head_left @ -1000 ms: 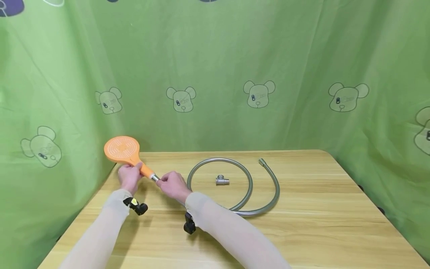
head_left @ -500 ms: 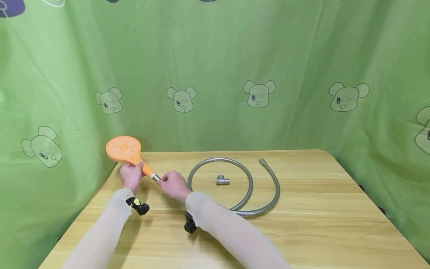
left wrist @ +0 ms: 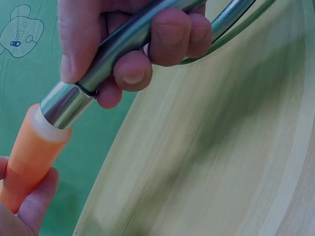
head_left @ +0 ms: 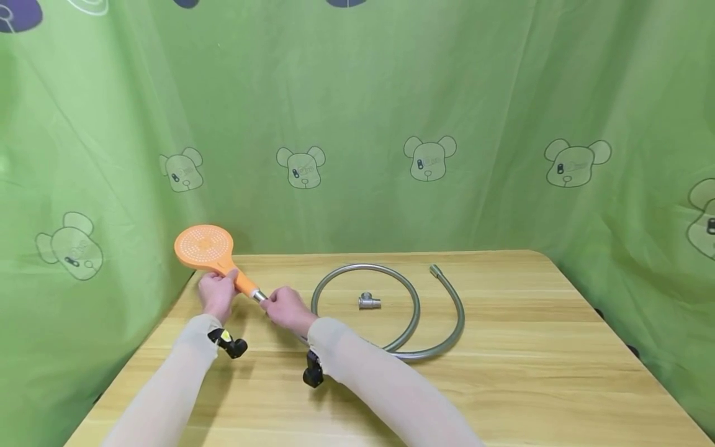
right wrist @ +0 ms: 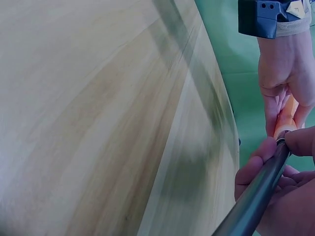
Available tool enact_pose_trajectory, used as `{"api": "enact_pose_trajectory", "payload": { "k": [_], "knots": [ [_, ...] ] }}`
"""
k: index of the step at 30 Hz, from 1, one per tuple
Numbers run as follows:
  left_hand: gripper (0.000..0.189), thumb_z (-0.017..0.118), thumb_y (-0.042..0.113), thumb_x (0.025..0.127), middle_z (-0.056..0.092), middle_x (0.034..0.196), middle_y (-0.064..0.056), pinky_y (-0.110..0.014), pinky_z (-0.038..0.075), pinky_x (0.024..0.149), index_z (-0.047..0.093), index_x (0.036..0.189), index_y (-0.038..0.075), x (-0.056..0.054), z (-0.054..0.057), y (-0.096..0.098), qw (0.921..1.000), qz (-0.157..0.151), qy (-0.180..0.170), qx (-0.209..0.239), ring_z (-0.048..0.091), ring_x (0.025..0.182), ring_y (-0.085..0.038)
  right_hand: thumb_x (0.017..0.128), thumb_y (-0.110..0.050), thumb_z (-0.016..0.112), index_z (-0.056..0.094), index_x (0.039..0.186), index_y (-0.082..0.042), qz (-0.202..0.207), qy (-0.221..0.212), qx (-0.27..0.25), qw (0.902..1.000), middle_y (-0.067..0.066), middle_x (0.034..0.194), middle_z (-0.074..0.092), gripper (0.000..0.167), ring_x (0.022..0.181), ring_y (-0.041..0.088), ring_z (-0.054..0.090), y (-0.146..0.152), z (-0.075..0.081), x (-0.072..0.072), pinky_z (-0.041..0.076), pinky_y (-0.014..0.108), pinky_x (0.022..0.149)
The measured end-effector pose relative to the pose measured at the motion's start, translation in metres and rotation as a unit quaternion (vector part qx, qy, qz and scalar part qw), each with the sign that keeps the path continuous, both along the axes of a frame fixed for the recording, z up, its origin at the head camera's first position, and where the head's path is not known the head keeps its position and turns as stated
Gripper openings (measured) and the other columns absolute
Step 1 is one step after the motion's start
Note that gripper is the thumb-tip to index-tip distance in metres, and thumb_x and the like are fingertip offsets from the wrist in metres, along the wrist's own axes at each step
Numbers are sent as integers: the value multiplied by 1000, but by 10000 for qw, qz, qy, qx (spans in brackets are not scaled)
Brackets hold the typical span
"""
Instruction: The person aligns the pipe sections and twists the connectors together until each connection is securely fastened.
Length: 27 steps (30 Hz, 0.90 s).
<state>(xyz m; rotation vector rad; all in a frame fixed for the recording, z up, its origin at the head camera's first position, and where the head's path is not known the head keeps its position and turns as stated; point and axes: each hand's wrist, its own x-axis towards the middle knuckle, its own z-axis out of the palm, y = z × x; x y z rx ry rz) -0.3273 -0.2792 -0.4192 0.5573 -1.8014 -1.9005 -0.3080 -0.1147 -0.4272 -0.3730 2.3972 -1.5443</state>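
An orange hand shower [head_left: 203, 245], spray face up, is raised over the table's back left corner. My left hand [head_left: 216, 295] grips its handle [left wrist: 37, 152] between thumb and fingers. At the handle's lower end sits a shiny metal connector [left wrist: 69, 103], in line with the grey shower hose [left wrist: 133, 37]. My right hand [head_left: 290, 309] holds the hose end just behind that connector, thumb on one side and curled fingers on the other. In the right wrist view the hose [right wrist: 261, 191] runs back out of the right hand toward the camera.
The rest of the hose loops across the wooden table [head_left: 530, 347], its free end fitting [head_left: 436, 270] toward the back. Inside the loop lies a small metal T-shaped fitting [head_left: 368, 302]. A green curtain [head_left: 357, 205] with bear prints surrounds the table's back and sides.
Both hands keep their holds on the hand shower and hose. The shower head has shifted only very slightly; the loop and T-shaped fitting stay put.
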Motion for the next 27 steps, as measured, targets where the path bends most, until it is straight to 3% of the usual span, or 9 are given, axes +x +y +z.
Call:
{"api": "enact_pose_trajectory", "payload": {
  "k": [8,16,27],
  "knots": [
    [32,64,5,95,63,93,-8,-20,61,66,54,121,-9,1,0,-2,9999,-23,-93,-130,65,65,-3,97,-31,67,70,93,0,-51,-116,143,9998,-3,57,48,32,47,9,37,-2,2,1,27,23,38],
    [33,63,5,96,63,96,-9,-19,60,66,55,123,-11,1,1,-5,9998,-29,-111,-161,64,65,-2,98,-28,65,66,78,-10,91,35,133,9999,-3,58,48,27,47,9,37,-3,2,0,28,23,38],
    [32,62,6,97,62,95,-8,-20,60,66,55,123,-11,0,-1,-5,10000,-50,-66,-17,65,66,-2,99,-28,64,67,80,-11,-12,309,199,9993,-2,61,50,26,50,10,41,-5,1,2,31,23,40]
  ]
}}
